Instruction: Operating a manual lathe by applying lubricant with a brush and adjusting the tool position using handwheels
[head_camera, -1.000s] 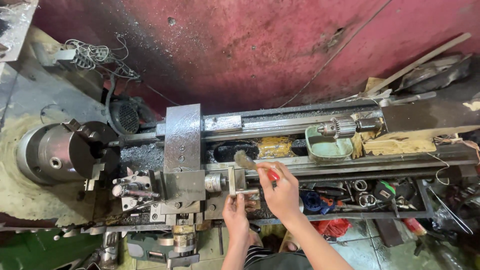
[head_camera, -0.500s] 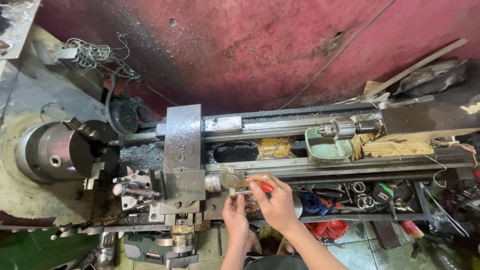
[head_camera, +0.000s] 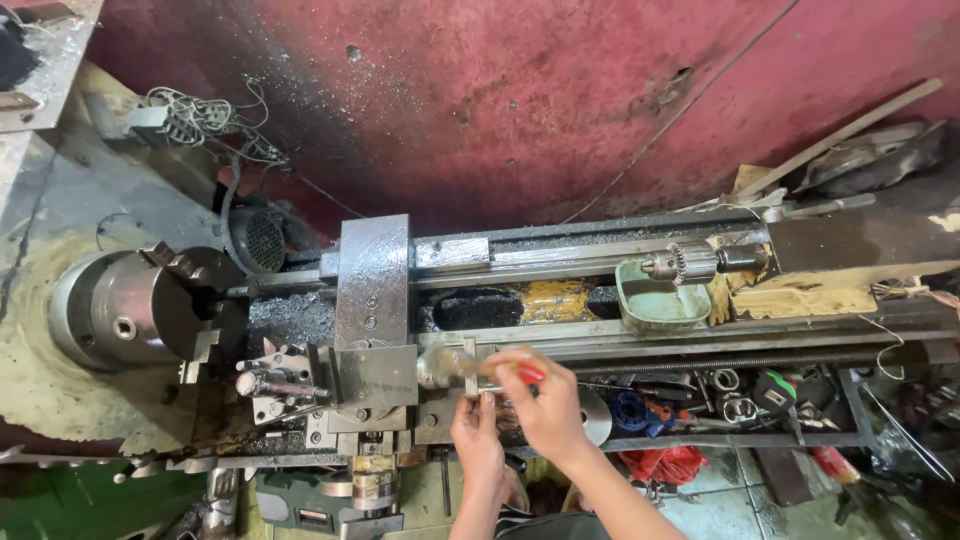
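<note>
I look down on a metal lathe with its carriage (head_camera: 372, 300) in the middle and a chuck (head_camera: 130, 310) at the left. My right hand (head_camera: 545, 400) grips a red-handled brush (head_camera: 500, 368) whose bristle end rests by the round dial at the carriage's right side. Just below it, my left hand (head_camera: 478, 435) touches the front of the machine under that dial; what its fingers hold is hidden. The tool post (head_camera: 275, 385) sits left of both hands.
A drill chuck (head_camera: 685, 262) lies over a green tray (head_camera: 660, 300) on the bed at the right. Sockets and small tools fill the shelf (head_camera: 760, 405) right of my hands. Metal chips cover the bed near the chuck. A red wall stands behind.
My right hand has brought the brush down and leftward from above the bed to the dial by the carriage. My left hand has stayed at the machine's front.
</note>
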